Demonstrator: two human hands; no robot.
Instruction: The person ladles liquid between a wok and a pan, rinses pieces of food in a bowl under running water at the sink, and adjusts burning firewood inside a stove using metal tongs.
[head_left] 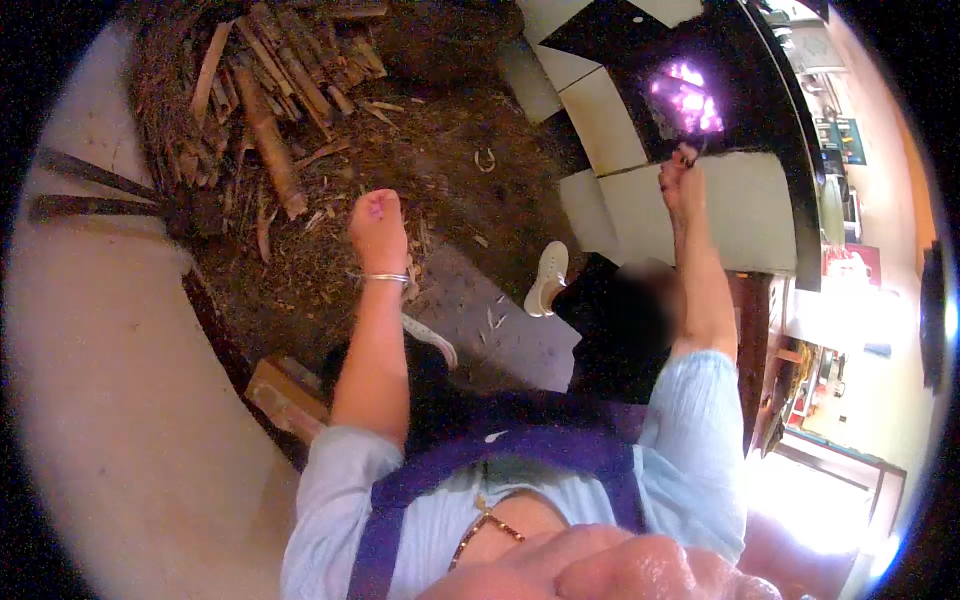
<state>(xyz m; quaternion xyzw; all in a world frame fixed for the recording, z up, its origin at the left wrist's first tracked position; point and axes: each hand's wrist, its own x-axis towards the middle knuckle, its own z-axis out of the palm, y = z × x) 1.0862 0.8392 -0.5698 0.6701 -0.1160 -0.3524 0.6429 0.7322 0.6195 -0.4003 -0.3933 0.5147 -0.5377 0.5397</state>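
Fire (pixel 688 102) burning on dark hearth (pixel 742 85); right hand (pixel 680 180) hovering just beside it, partly curled; cannot tell whether grip is holding anything. Left hand (pixel 378 222) hanging near firewood (pixel 285 75), grip closed, nothing showing. Working well likely meaning slow, small movements, hand clear of flames.

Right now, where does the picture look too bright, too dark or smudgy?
All in the head view: the fire is washed out to pinkish white; white glare hides detail at lower right; the floor looks dim and grainy; a smudge blurs a patch beside the right forearm; black surrounds the round picture.
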